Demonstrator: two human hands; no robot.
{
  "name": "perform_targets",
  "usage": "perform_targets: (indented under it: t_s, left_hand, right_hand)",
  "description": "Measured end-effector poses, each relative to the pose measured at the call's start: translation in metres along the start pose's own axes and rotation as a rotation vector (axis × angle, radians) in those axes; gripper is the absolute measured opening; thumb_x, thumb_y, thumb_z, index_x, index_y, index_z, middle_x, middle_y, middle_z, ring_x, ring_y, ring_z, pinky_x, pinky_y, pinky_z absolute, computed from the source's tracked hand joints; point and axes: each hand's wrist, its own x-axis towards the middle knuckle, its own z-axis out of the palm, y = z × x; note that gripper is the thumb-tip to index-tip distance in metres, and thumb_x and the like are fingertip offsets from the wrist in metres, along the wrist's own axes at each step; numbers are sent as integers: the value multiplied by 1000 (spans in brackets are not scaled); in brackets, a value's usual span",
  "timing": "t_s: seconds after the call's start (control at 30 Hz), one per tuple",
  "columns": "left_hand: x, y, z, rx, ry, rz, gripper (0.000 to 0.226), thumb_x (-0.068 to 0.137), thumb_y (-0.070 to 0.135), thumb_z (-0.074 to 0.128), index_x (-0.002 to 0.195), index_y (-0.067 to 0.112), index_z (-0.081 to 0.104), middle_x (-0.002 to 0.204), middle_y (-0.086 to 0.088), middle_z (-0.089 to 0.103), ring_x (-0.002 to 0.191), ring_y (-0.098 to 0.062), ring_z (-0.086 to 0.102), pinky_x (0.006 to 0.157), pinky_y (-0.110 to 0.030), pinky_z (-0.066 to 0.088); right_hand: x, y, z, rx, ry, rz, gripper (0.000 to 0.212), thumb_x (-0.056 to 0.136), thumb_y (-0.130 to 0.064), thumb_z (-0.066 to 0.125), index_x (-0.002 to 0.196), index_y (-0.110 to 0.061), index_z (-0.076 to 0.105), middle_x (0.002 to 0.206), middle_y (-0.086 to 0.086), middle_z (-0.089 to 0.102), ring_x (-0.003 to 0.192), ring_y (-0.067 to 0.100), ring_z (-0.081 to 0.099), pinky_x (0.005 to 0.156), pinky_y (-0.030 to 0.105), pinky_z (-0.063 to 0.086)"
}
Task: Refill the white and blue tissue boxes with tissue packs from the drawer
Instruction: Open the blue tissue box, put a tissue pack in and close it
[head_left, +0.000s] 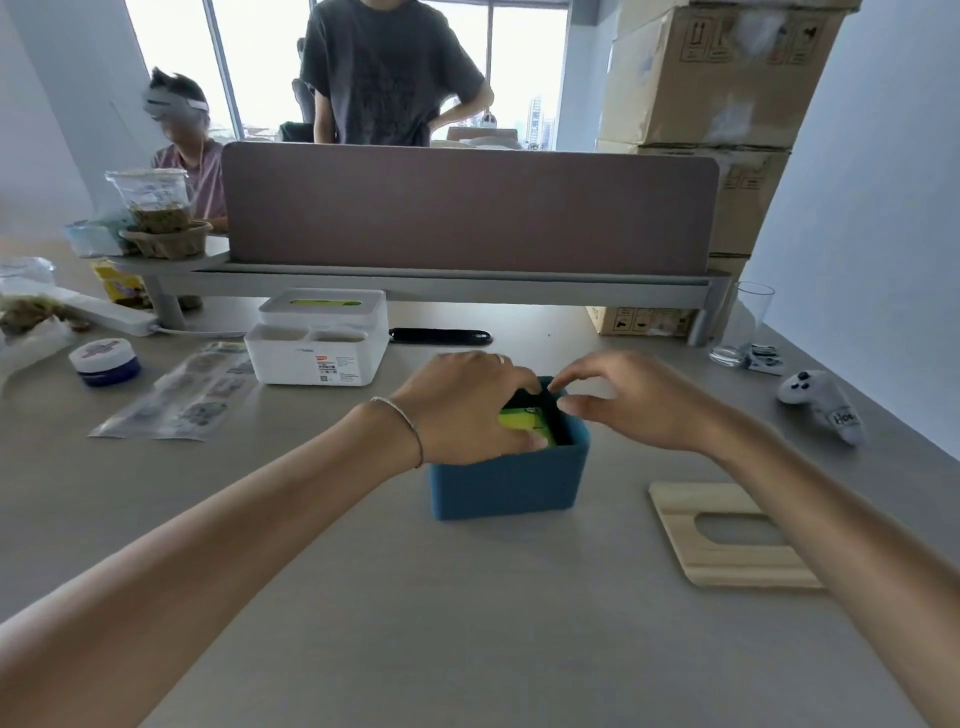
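A green tissue pack (524, 423) sits inside the open blue box (506, 483) mid-desk (363, 597). The left hand (462, 408) presses its fingers on the pack; the right hand (631, 397) hovers at the rim, fingers loosely spread, holding nothing. The wooden lid (727, 535) lies to the right; the white box (319, 338) stands behind-left, lid on.

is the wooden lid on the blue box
No, the wooden lid lies flat on the desk to the right of the open blue box.

Green tissue pack (524, 422) sits inside open blue box (506, 483).
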Motion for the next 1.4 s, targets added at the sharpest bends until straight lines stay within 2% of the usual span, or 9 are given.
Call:
perform_targets:
  t_s: [0.3,0.43,0.57,0.67,0.77,0.93,1.17,1.3,1.4]
  left_hand:
    - [39,98,24,-47,34,222,38,99,47,50,135,35,55,131,6,65,115,-18,63,91,-35,49]
    - [53,130,55,-100,-105,232,43,96,48,52,136,34,54,134,3,62,121,-22,59,96,-37,45]
    - [61,146,85,-201,-303,164,77,79,66,62,146,38,38,143,0,53,130,-24,51,101,-42,43]
    - [65,152,97,-154,-454,121,117,68,81,65,159,37,8,161,-5,33,147,-26,33,114,-45,35]
    - [69,155,105,-165,-507,102,129,64,83,68,160,38,-6,167,-7,23,152,-26,27,119,-43,29]
    - [72,153,108,-205,-433,113,124,67,78,72,160,36,1,146,-8,48,133,-28,50,108,-41,44]
    - [81,151,86,-219,-283,138,107,61,70,80,148,31,30,127,-4,58,112,-23,55,96,-36,47]
    - [85,146,58,-167,-194,182,95,59,68,81,133,31,37,104,3,62,87,-18,55,78,-34,47]
    - [83,134,40,-178,-174,183,90,60,71,79,129,34,35,92,8,60,80,-10,56,73,-33,47]
  right_hand:
    - [-84,50,-25,-36,-4,179,14,96,-37,65,108,-41,70,118,-21,70,115,3,61,99,35,47]
    - [-120,78,-29,-80,-15,339,30,94,-40,68,123,-34,69,124,-19,68,114,2,60,101,32,47]
    - [-151,111,-26,-96,-26,496,30,87,-41,70,116,-33,72,114,-13,73,104,8,66,98,37,51]
    - [-166,123,-19,-100,-53,563,26,86,-39,69,112,-33,73,111,-9,74,103,12,66,97,35,51]
    - [-173,129,-12,-79,-44,590,25,86,-42,69,109,-34,73,105,-8,75,102,11,68,95,32,52]
    - [-178,130,-10,-68,-34,587,26,87,-38,67,111,-32,74,101,-10,76,103,9,68,90,27,50]
    - [-176,131,-9,-41,-22,563,22,87,-40,64,107,-35,74,95,-17,72,100,8,67,90,29,51]
    - [-170,128,-8,5,90,526,23,89,-42,66,111,-38,70,109,-15,73,107,9,67,91,27,49]
    - [-164,120,-13,33,90,459,55,83,-60,69,133,-42,57,136,-18,57,124,6,54,106,32,41]
